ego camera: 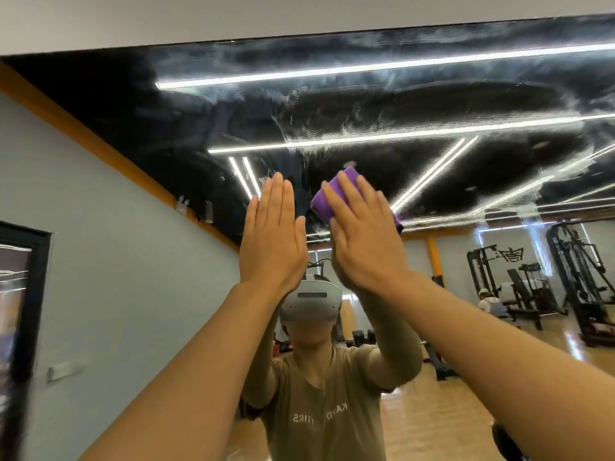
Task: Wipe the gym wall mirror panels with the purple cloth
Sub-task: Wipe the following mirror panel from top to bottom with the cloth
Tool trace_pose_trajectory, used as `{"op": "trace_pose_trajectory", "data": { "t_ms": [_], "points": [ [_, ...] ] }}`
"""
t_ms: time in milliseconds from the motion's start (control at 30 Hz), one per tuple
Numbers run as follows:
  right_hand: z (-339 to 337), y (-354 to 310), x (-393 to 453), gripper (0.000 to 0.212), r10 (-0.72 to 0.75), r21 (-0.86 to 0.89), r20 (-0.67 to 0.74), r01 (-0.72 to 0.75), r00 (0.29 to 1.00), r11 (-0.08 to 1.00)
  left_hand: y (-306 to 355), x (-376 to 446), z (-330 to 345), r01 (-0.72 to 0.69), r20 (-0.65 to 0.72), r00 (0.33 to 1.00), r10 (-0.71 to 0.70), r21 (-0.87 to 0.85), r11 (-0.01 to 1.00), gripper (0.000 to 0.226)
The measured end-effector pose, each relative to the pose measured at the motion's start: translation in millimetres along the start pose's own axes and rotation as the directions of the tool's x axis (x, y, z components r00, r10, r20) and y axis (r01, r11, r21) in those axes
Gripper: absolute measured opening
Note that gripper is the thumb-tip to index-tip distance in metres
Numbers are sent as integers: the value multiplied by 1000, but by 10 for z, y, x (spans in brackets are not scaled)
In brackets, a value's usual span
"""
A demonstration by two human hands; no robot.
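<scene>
The wall mirror (432, 104) fills most of the view, and its upper part shows pale wet streaks and smears. My right hand (364, 237) lies flat, fingers straight, pressing the folded purple cloth (327, 202) against the glass. The cloth shows above and left of my fingers, with a corner poking out at the right. My left hand (273, 237) is raised beside it, flat with fingers straight together, palm toward the mirror; whether it touches the glass is unclear.
The mirror's top edge meets a white wall strip (166, 18). Reflected in the glass are a person wearing a headset, ceiling light strips, a grey wall with an orange band, and gym machines (519, 287) on a wooden floor at the right.
</scene>
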State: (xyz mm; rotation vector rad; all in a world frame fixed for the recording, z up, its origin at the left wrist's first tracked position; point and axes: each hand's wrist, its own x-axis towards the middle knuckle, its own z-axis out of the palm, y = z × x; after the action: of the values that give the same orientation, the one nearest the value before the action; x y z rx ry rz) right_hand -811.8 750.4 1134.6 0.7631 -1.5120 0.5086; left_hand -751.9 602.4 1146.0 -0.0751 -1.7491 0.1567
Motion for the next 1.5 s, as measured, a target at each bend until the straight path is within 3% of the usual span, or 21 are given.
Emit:
{"op": "trace_pose_trajectory", "data": {
  "t_ms": [200, 400, 500, 667, 800, 933, 1000, 1067, 1133, 1267, 1333, 1500],
  "points": [
    [-58, 90, -238, 56, -89, 94, 93, 80, 992, 992, 8, 3, 25, 4, -30, 1000, -3, 33, 999, 74],
    [-391, 511, 61, 65, 228, 87, 36, -230, 973, 969, 136, 2, -59, 62, 12, 998, -62, 19, 998, 68],
    [-353, 382, 50, 61, 278, 59, 9, -278, 961, 959, 188, 10, -44, 91, 23, 995, -93, 53, 994, 69],
    [-57, -36, -168, 57, -15, 85, 64, 9, 998, 996, 91, -4, -65, 50, 44, 998, -52, 39, 998, 61],
    [-230, 235, -74, 57, -104, 42, 166, 98, 981, 994, 63, -83, -110, 47, 42, 998, -48, 36, 998, 60],
    [-382, 560, 166, 62, 133, 49, 47, -135, 990, 990, 199, -130, -102, 120, 32, 992, -120, 11, 993, 61],
    [-340, 533, 178, 61, 170, 45, 5, -170, 985, 984, 287, -137, -82, 182, 24, 983, -182, 9, 983, 62],
    [-259, 448, 26, 58, 85, 45, -14, -84, 996, 995, 366, -144, -46, 224, 23, 974, -225, 50, 973, 63],
    [-154, 382, -221, 56, -100, 26, 8, 100, 995, 995, 423, -150, -12, 248, 18, 968, -250, 86, 965, 64],
    [-93, 554, -406, 53, -331, 21, 81, 331, 940, 944, 514, -146, 15, 307, -15, 951, -308, 146, 941, 72],
    [-193, 734, -375, 54, -301, 36, 76, 299, 951, 954, 618, -135, 41, 366, -26, 930, -367, 176, 914, 81],
    [-572, 1413, -358, 57, 8, 59, -9, -7, 1000, 998, 820, -140, 151, 450, -60, 892, -448, 205, 869, 93]
  ]
}}
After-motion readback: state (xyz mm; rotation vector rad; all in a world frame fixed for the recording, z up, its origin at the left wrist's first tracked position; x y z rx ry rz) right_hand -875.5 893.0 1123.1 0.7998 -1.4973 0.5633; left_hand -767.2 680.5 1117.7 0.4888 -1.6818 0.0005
